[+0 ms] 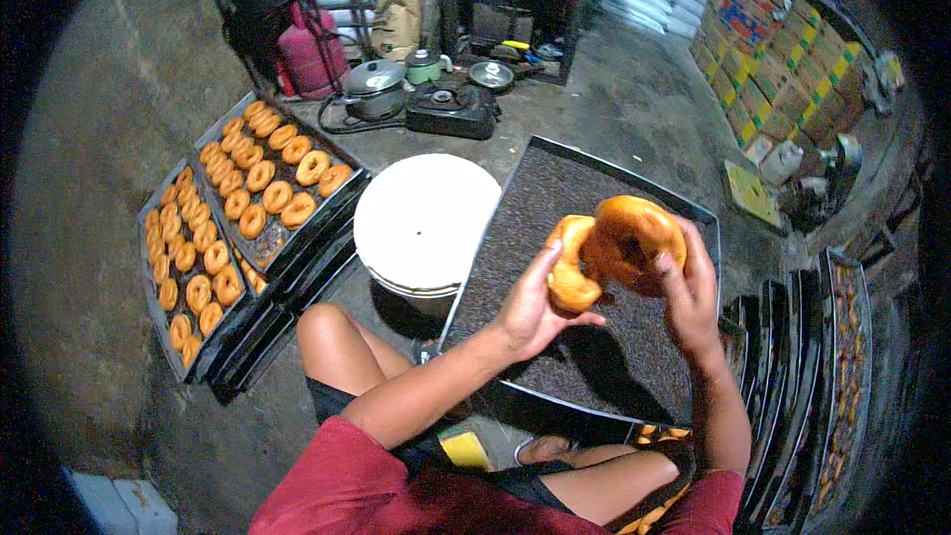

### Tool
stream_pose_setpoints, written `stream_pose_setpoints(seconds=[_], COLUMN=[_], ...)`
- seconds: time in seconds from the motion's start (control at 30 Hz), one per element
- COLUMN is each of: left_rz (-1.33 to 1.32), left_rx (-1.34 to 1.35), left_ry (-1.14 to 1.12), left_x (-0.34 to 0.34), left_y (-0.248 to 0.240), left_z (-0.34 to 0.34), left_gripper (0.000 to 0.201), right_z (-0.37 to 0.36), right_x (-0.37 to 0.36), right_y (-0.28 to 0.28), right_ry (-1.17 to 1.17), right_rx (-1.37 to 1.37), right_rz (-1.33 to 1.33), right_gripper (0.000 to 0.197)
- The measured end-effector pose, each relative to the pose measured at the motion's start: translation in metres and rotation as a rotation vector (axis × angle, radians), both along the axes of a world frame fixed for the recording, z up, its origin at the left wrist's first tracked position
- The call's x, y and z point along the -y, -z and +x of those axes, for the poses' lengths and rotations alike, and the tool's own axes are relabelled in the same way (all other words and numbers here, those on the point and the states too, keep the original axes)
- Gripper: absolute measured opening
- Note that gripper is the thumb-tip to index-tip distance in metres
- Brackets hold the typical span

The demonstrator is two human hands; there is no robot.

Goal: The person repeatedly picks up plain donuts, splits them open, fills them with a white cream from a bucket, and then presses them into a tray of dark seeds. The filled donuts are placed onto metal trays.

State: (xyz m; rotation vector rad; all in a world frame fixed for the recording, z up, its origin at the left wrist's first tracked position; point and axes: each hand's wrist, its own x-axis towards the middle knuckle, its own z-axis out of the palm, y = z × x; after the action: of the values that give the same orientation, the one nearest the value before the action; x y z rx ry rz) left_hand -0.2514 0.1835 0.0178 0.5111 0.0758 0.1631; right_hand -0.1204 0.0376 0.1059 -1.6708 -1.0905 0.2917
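Both my hands are raised over a large tray (627, 174) spread with dark brown sprinkles (545, 196). My left hand (528, 313) grips a golden ring doughnut (572, 272) by its outer side, thumb on top. In my right hand (692, 299) is a second doughnut (632, 228), its face coated shiny brown, with my thumb pressed on its front. The two doughnuts touch or overlap at their near edges; I cannot tell which. Part of each ring hides behind my fingers.
A round white lid (428, 218) covers a bucket left of the tray. Stacked trays of plain doughnuts (260, 175) stand further left. More dark trays (792, 376) lean at the right. Behind are a portable stove (451, 111), a lidded pot (374, 89) and stacked cartons (778, 69).
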Motion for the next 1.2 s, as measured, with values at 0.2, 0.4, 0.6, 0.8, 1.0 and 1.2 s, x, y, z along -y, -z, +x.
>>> stream_pose_setpoints(seconds=[0.2, 0.4, 0.6, 0.8, 1.0, 1.2], left_rz=[0.039, 0.332, 0.483, 0.847, 1.660, 2.009], left_rx=[-0.005, -0.160, -0.368, -0.518, -0.758, -0.989], left_ry=[-0.422, -0.684, -0.571, -0.644, -0.669, -0.290], left_x=[-0.065, -0.149, -0.225, -0.268, -0.301, -0.294], left_y=[0.008, 0.034, 0.038, 0.047, 0.071, 0.075], left_z=[-0.056, -0.098, -0.139, -0.144, -0.100, -0.056], left_gripper=[0.056, 0.035, 0.086, 0.083, 0.073, 0.046], right_z=[-0.048, -0.077, -0.066, -0.045, -0.020, 0.007], right_x=[-0.134, -0.220, -0.303, -0.347, -0.338, -0.269], right_y=[0.031, 0.059, 0.110, 0.165, 0.155, 0.106], right_ry=[-0.009, -0.341, -0.483, -0.222, -0.230, -0.358], right_rx=[0.467, 0.030, -0.463, 0.791, 0.180, -0.842], right_rz=[-0.176, -0.380, -0.307, -0.515, -0.343, 0.090], right_gripper=[0.029, 0.066, 0.066, 0.035, 0.044, 0.057])
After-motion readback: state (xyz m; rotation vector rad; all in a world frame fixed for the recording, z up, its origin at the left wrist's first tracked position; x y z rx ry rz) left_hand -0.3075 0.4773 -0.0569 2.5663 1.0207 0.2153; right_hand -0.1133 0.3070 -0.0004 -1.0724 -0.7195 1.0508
